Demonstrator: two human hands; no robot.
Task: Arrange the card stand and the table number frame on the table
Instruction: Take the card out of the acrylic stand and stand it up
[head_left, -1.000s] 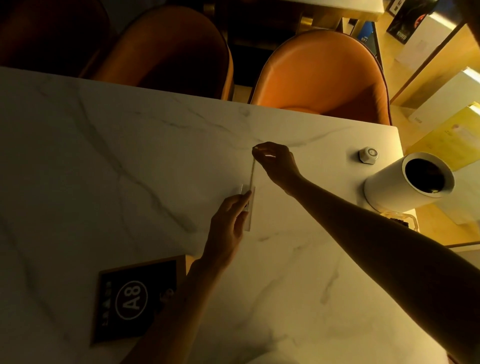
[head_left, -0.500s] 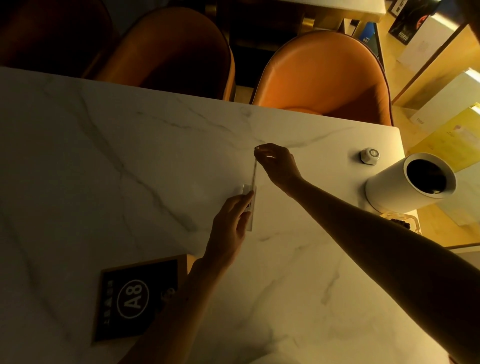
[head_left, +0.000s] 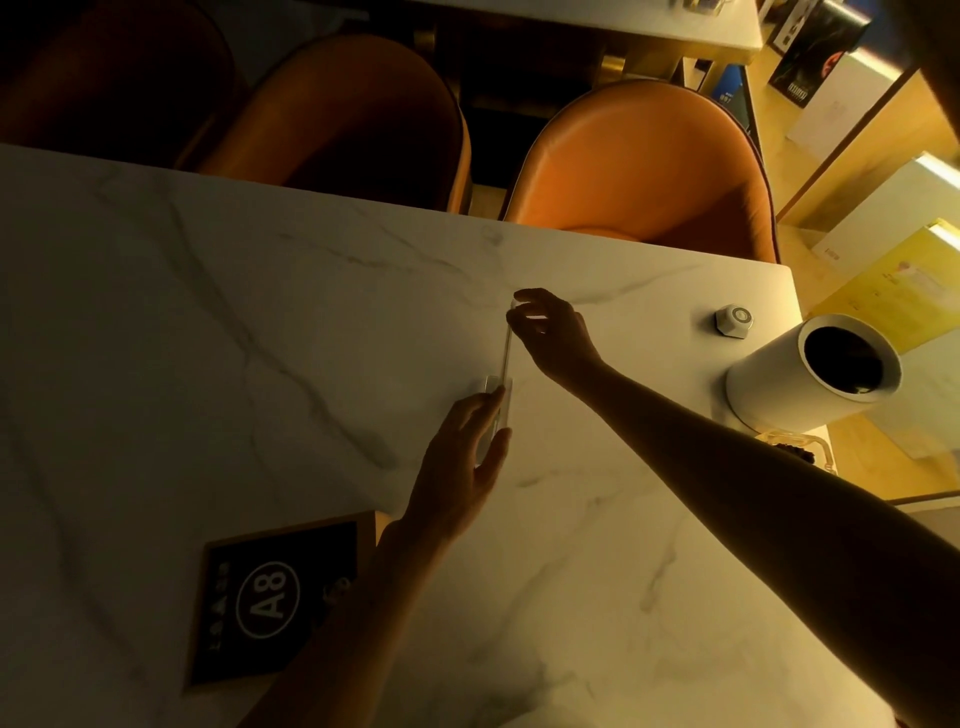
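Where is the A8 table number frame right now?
In the head view, the table number frame lies flat on the marble table, lower left, just left of the left forearm.

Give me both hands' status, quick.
Left hand: fingers extended, steadying the base of the clear card stand; a firm grip cannot be told.
Right hand: closed, pinching the card stand's top edge.

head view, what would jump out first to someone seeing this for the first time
Probably the two bare arms meeting mid-table: the right hand pinches the top of a thin clear card stand standing on edge, while the left hand steadies its base. Next, the black A8 table number frame lying flat near the front left of the marble table. A white cylinder stands at the right edge.
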